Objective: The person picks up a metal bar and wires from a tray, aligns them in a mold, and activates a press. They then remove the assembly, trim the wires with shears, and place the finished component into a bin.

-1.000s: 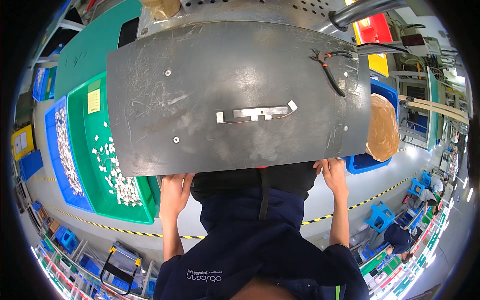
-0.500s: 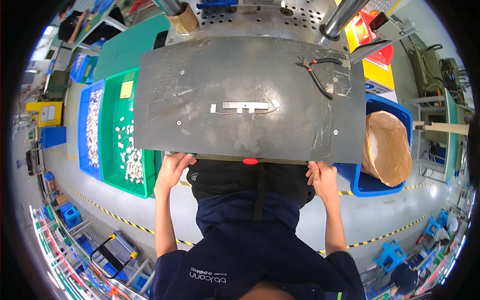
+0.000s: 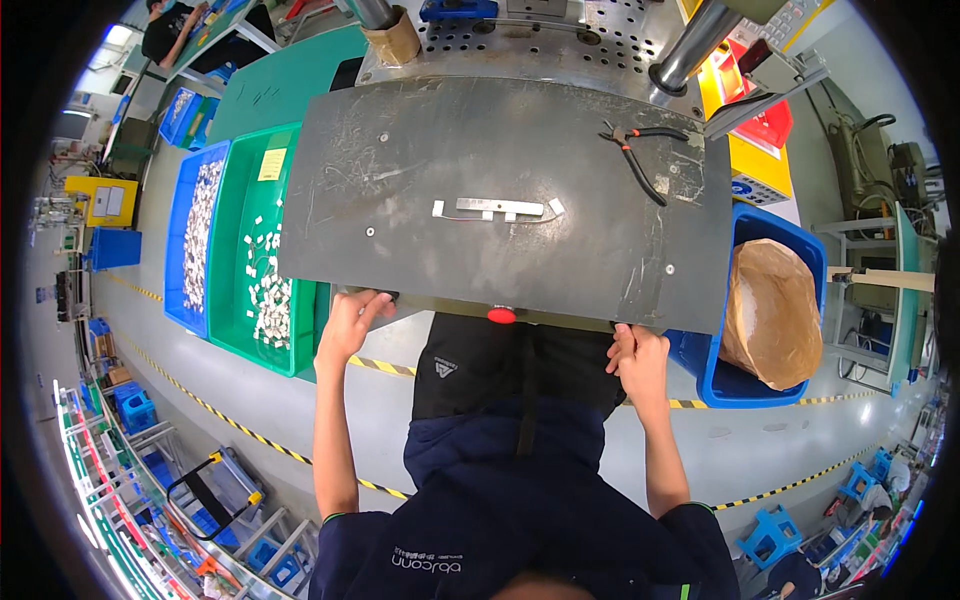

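Note:
My left hand (image 3: 346,326) is at the left part of the front edge of a dark grey metal plate (image 3: 470,130). Its fingers are bent together against a dark part below the edge. At the right end of that edge is my right hand (image 3: 643,366), fingers curled; what its fingertips touch is mostly hidden. Between the hands, a red round button (image 3: 502,315) sticks out below the plate. On the plate lies a narrow silver bar (image 3: 480,206), with a thin wire and small white tabs around it. Cutting pliers (image 3: 630,148) with black and orange handles lie spread at the far right.
To the left stand a green bin (image 3: 225,315) and a blue bin (image 3: 180,250), both with small white parts inside. A blue bin (image 3: 735,389) lined with brown paper stands to the right. Metal posts (image 3: 690,60) rise behind the plate.
The view has turned a little, so the plate appears tilted. My left fingers reach slightly further along the edge. The bar and pliers stay in place on the plate.

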Available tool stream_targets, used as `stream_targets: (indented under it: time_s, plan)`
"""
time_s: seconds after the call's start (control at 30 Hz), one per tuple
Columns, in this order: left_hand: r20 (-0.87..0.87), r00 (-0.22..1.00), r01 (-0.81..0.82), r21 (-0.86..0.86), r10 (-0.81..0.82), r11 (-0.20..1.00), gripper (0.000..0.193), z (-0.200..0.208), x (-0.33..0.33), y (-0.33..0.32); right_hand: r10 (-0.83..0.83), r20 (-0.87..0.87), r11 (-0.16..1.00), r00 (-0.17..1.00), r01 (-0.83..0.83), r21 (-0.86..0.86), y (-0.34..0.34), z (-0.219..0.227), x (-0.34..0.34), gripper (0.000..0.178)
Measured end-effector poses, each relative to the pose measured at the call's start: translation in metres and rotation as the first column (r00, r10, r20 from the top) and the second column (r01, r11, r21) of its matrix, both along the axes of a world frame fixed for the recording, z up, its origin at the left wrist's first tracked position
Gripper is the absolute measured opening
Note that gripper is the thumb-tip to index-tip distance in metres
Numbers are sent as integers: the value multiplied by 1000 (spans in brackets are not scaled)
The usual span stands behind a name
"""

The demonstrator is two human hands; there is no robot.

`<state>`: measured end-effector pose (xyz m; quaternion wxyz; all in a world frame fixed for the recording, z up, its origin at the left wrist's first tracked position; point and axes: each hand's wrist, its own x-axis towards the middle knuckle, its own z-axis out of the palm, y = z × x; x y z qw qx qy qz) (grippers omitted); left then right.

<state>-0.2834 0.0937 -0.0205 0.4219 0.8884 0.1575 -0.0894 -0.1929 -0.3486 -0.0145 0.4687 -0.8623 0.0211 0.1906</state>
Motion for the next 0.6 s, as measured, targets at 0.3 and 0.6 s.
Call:
stream_targets:
  time_s: [0.3,0.6]
  plan:
    - [65,997,41,-43,-38,998,38,-3,1,-6,-104,-18,994,994,105,8,4,1,-6,36]
    - [87,995,-44,-60,49,997,38,1,2,-15,-16,21,983,1000,19,-180,11,13,-4,37]
